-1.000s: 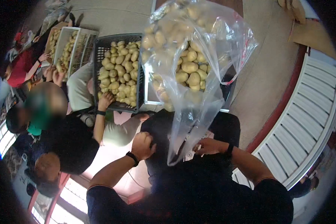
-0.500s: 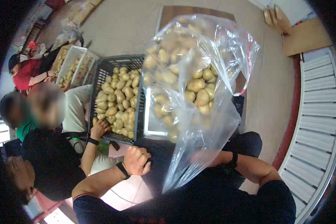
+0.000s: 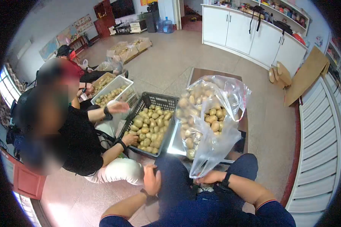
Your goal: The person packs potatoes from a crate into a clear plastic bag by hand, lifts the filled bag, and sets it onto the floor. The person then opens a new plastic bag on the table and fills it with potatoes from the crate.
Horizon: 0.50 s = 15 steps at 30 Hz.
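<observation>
A large clear plastic bag full of potatoes stands in front of me, partly on a shiny metal surface. Its loose lower edge hangs toward my lap, where my right hand has its fingers closed on the plastic; the fingertips are partly hidden. My left hand rests on my left knee, fingers out and thumb apart, holding nothing. Left of the bag is a black crate of potatoes. A co-worker's hand touches potatoes at its near side, while their other hand is raised beside it.
A white crate and cardboard boxes with potatoes stand farther back, near another person. A brown board lies under the bag. White cabinets line the back; a white radiator and cardboard are at right.
My view has lifted, showing more of the room. My left hand has gone from loosely curled to opened on my knee. The co-worker's other hand has come up beside the black crate.
</observation>
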Tool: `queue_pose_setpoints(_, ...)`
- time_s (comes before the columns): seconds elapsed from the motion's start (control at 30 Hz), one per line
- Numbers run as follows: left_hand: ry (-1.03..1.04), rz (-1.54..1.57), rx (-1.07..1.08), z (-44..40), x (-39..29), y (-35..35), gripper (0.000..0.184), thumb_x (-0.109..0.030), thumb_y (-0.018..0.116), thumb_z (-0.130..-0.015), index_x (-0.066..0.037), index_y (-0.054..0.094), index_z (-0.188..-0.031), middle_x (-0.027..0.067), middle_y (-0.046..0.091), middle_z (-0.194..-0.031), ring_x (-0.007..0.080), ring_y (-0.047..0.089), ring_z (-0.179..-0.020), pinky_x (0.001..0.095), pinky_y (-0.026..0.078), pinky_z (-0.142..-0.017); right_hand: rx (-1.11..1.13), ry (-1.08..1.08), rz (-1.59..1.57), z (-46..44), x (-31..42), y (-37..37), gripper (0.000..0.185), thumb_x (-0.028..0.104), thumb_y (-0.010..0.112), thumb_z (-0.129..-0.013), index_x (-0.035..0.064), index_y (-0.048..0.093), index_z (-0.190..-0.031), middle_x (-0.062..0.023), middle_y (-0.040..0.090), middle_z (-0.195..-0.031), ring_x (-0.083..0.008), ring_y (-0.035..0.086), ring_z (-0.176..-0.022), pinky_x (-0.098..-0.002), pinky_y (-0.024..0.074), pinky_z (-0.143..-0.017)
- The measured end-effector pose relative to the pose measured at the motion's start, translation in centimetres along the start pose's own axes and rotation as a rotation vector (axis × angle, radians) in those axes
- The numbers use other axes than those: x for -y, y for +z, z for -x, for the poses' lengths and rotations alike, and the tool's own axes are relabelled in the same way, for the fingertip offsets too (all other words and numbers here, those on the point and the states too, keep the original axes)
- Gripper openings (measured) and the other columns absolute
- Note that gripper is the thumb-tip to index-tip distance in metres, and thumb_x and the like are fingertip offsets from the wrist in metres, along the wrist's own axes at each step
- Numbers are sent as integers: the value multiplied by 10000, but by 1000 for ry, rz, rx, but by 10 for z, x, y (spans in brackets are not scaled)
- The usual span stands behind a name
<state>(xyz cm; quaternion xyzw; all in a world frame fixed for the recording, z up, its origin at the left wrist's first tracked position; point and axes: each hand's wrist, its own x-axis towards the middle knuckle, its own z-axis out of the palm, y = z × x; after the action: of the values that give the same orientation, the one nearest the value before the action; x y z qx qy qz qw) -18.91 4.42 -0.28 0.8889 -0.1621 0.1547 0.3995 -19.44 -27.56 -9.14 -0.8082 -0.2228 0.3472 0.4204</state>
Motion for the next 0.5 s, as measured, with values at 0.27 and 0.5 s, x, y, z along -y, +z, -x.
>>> queue_pose_setpoints(0.27,-635,106,453,152,125,48,141,-48,519,-880,36,522,-993,208,555,-889,348,562,-841,405,461,-812,47,227,38,-40,-95,38,380,373,568,-909,96,604,-1167,-138,647,-1126,-279,597,-1040,-394,460,-905)
queue_pose_setpoints(0.5,-708,-61,718,162,123,57,150,-68,503,-890,28,531,-1002,208,565,-890,348,571,-840,410,465,-807,193,147,117,-57,-184,106,540,461,502,-923,102,490,-1326,-173,549,-1300,-304,498,-1215,-400,382,-1018)
